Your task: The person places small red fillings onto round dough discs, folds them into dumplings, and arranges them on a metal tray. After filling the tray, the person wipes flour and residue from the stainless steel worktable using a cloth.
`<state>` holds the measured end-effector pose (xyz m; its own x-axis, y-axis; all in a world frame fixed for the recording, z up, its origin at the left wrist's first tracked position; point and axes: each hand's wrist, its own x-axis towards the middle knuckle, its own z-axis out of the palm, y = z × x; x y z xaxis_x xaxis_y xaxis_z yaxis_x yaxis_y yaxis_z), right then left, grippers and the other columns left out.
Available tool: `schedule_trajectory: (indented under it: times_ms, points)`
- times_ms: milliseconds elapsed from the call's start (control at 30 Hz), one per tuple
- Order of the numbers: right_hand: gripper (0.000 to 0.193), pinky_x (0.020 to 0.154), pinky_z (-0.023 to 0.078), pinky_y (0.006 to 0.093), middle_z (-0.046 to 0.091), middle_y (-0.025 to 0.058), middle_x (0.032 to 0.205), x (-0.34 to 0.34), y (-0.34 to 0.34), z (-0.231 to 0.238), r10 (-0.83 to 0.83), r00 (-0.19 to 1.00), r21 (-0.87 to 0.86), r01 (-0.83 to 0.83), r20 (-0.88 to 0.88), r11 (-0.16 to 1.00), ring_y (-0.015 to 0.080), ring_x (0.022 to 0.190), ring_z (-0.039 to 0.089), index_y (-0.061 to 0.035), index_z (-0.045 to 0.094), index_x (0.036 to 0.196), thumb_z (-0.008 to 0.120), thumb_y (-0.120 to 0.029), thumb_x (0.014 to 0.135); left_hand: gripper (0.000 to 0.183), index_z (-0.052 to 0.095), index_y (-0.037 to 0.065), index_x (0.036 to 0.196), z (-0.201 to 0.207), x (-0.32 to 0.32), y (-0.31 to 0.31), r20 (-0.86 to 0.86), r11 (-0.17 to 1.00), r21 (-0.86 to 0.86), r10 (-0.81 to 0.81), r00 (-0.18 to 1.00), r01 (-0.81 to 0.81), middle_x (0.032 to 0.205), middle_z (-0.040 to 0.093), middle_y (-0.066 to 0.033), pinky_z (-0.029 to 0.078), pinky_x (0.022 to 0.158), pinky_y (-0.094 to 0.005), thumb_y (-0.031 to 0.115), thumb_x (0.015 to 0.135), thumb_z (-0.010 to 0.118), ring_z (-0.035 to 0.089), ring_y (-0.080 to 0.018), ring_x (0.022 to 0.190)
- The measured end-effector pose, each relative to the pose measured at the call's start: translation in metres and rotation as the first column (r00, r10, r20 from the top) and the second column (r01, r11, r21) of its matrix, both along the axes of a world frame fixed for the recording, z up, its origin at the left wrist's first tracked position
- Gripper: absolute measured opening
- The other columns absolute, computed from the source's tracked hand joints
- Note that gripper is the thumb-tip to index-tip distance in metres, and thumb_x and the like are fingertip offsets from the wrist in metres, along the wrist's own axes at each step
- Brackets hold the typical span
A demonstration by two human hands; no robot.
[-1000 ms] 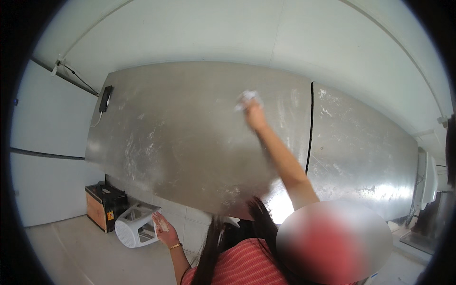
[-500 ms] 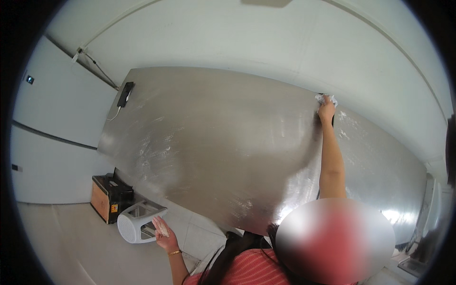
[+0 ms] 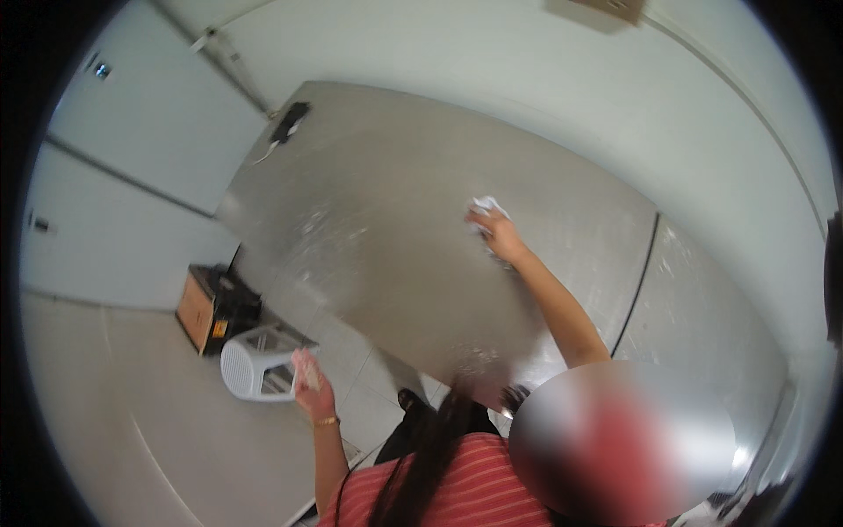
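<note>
On the wide metal table [image 3: 404, 176], my right hand [image 3: 502, 235] presses a crumpled white cloth [image 3: 489, 207] flat against the surface, with my arm stretched forward. Whitish smears streak the metal left of it and near the front edge. My left hand [image 3: 316, 397] hangs low, off the table's near left side, palm turned up and fingers curved. A pale, crumbly clump [image 3: 309, 376] lies in it; what it is made of cannot be made out. Just behind that hand lies a white plastic stool [image 3: 250, 369], tipped on its side.
A black power strip [image 3: 291, 123] with a white cord sits at the table's far left corner. A black and orange-brown box [image 3: 215, 309] stands on the floor by the pale cabinets [image 3: 140, 149]. A dark seam [image 3: 638, 281] crosses the table at right. Behind runs a white wall [image 3: 421, 61].
My right hand has moved the cloth leftward and nearer, from the seam by the back edge to mid-table. The view has turned and shifted. My left hand still holds the pale clump.
</note>
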<state>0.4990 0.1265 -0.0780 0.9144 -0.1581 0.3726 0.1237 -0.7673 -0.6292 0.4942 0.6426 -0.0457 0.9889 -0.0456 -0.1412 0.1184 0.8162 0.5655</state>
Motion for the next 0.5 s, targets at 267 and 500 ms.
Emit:
schedule_trajectory:
  times_ms: [267, 500]
  points:
    - [0.040, 0.102, 0.031, 0.0307, 0.054, 0.0132, 0.122, -0.019, 0.030, 0.052, -0.444, 0.890, 0.738, 0.367, -0.102, 0.567, 0.0227, 0.122, 0.043, -0.0020, 0.058, 0.114, 0.040, 0.011, 0.081, 0.058, 0.018, -0.002, 0.139, 0.019, 0.004, 0.005, -0.066, 0.925, -0.356, 0.119, 0.991, -0.135, 0.145, 0.022, -0.0131, 0.021, 0.112, -0.0362, 0.005, 0.082, 0.028, 0.023, -0.0271, 0.133]
    - [0.044, 0.101, 0.031, 0.0314, 0.053, 0.0188, 0.122, 0.160, 0.212, 0.100, -0.291, 0.936, 0.604, 0.119, 0.196, 0.788, 0.0270, 0.119, 0.047, -0.0088, 0.067, 0.102, 0.037, 0.013, 0.077, 0.055, 0.021, -0.003, 0.137, -0.002, 0.085, 0.093, -0.108, 0.866, -0.428, 0.235, 0.966, -0.259, 0.145, 0.023, -0.0133, 0.020, 0.112, -0.0376, 0.005, 0.083, 0.027, 0.023, -0.0281, 0.133]
